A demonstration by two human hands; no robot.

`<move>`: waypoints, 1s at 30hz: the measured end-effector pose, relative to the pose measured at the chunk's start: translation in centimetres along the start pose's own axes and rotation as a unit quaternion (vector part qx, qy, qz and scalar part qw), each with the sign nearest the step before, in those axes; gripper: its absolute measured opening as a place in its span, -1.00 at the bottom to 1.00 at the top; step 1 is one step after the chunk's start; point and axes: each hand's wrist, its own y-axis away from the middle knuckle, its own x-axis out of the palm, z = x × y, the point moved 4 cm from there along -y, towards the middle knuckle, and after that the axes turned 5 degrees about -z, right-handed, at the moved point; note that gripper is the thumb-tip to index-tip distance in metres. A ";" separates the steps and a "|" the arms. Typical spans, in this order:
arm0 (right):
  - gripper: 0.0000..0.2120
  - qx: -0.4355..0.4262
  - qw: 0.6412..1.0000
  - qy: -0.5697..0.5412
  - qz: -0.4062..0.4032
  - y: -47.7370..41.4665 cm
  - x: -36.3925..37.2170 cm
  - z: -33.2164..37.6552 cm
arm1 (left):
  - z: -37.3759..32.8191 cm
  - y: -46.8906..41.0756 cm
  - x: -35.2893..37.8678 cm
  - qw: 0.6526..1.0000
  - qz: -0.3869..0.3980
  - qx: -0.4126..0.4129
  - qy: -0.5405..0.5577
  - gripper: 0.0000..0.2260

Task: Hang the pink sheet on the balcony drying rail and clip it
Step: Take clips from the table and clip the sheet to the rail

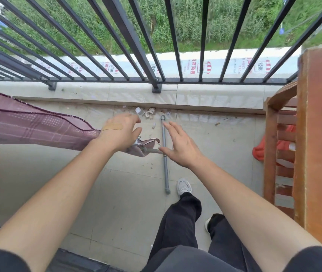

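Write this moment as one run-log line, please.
stage: sheet hung, end being clipped | left hand: open, over clip | right hand: open, beside rail | pink sheet: draped along rail

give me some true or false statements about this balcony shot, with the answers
1. The right hand is open, fingers spread, holding nothing. True.
2. The pink sheet runs off to the right of both hands. False: it stretches away to the left, and its end is by the left hand.
3. A grey pipe lies on the floor tiles. True.
4. The balcony railing has white bars. False: the bars are dark.
5. A plaster sits on the back of the left hand. True.
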 end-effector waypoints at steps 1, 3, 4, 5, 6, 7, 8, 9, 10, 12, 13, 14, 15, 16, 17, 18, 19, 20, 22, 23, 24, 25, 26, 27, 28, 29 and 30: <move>-0.24 0.012 1.000 0.012 -0.014 0.7 -1.1 -0.6 | -0.9 0.0 0.0 1.000 -0.014 0.009 0.001 -0.66; -0.29 0.035 0.997 0.040 -0.046 2.2 -3.6 -1.7 | -3.0 0.2 0.1 0.999 -0.043 0.019 -0.005 -0.59; -0.31 0.047 0.995 0.052 -0.069 3.1 -5.0 -2.2 | -4.1 0.4 0.2 0.998 -0.058 0.021 -0.013 -0.56; -0.33 0.061 0.992 0.063 -0.093 4.3 -6.6 -2.9 | -5.5 0.7 0.3 0.997 -0.074 0.022 -0.020 -0.53; -0.35 0.077 0.988 0.072 -0.114 5.7 -8.3 -3.7 | -7.2 0.9 0.2 0.995 -0.095 0.030 -0.023 -0.50; -0.36 0.091 0.984 0.078 -0.129 7.0 -9.5 -4.5 | -8.6 1.1 0.2 0.993 -0.112 0.037 -0.022 -0.48; -0.37 0.107 0.980 0.082 -0.145 8.3 -10.8 -5.4 | -10.4 1.2 0.0 0.991 -0.126 0.049 -0.017 -0.46; -0.38 0.126 0.975 0.084 -0.163 10.2 -12.4 -6.6 | -12.7 1.4 -0.1 0.988 -0.136 0.068 -0.012 -0.45; -0.38 0.149 0.968 0.085 -0.181 12.1 -14.0 -7.7 | -15.1 1.6 -0.2 0.987 -0.137 0.086 -0.005 -0.45; -0.39 0.195 0.951 0.103 -0.217 16.2 -16.8 -10.1 | -20.3 2.1 -0.1 0.984 -0.124 0.128 0.010 -0.45; -0.39 0.220 0.940 0.112 -0.234 18.5 -18.0 -11.3 | -23.1 2.5 0.0 0.981 -0.120 0.154 0.015 -0.46; -0.40 0.244 0.928 0.115 -0.256 21.0 -19.0 -12.5 | -25.9 3.0 0.2 0.976 -0.117 0.183 0.016 -0.46; -0.41 0.267 0.915 0.115 -0.278 23.5 -19.8 -13.6 | -28.6 3.6 0.6 0.971 -0.115 0.210 0.014 -0.47; -0.42 0.292 0.903 0.112 -0.296 26.0 -20.2 -14.7 | -31.2 4.3 1.1 0.965 -0.110 0.238 0.013 -0.48; -0.42 0.319 0.889 0.111 -0.309 28.5 -20.5 -15.9 | -33.7 5.2 1.7 0.958 -0.102 0.266 0.009 -0.48; -0.42 0.349 0.875 0.112 -0.317 30.8 -20.4 -17.0 | -36.2 6.0 2.4 0.951 -0.095 0.295 0.003 -0.48; -0.41 0.379 0.861 0.115 -0.320 33.2 -20.2 -18.2 | -38.6 7.0 3.2 0.944 -0.080 0.321 -0.005 -0.47; -0.39 0.411 0.846 0.114 -0.320 35.4 -19.7 -19.4 | -40.9 8.0 4.1 0.937 -0.062 0.343 -0.009 -0.46; -0.36 0.479 0.813 0.098 -0.316 40.0 -18.4 -21.5 | -44.8 10.3 6.2 0.925 -0.027 0.379 -0.014 -0.43; -0.36 0.514 0.795 0.083 -0.311 42.2 -17.6 -22.4 | -46.5 11.7 7.3 0.918 -0.010 0.396 -0.021 -0.44; -0.35 0.544 0.779 0.065 -0.305 44.3 -16.6 -23.2 | -48.0 13.0 8.7 0.910 0.007 0.413 -0.028 -0.46; -0.34 0.567 0.766 0.047 -0.299 46.3 -15.5 -23.8 | -49.2 14.2 10.1 0.903 0.028 0.428 -0.033 -0.47; -0.34 0.587 0.755 0.030 -0.292 48.1 -14.5 -24.2 | -50.1 15.4 11.7 0.895 0.053 0.441 -0.041 -0.47; -0.32 0.604 0.745 0.014 -0.283 49.8 -13.4 -24.6 | -50.9 16.6 13.1 0.887 0.082 0.450 -0.055 -0.47; -0.30 0.621 0.735 -0.001 -0.273 51.3 -12.4 -24.8 | -51.4 17.7 14.6 0.879 0.112 0.457 -0.072 -0.46; -0.27 0.637 0.724 -0.018 -0.265 52.6 -11.4 -24.9 | -51.7 18.7 16.1 0.872 0.141 0.461 -0.091 -0.46; -0.24 0.650 0.714 -0.034 -0.259 53.8 -10.6 -24.9 | -51.9 19.6 17.4 0.864 0.164 0.462 -0.112 -0.46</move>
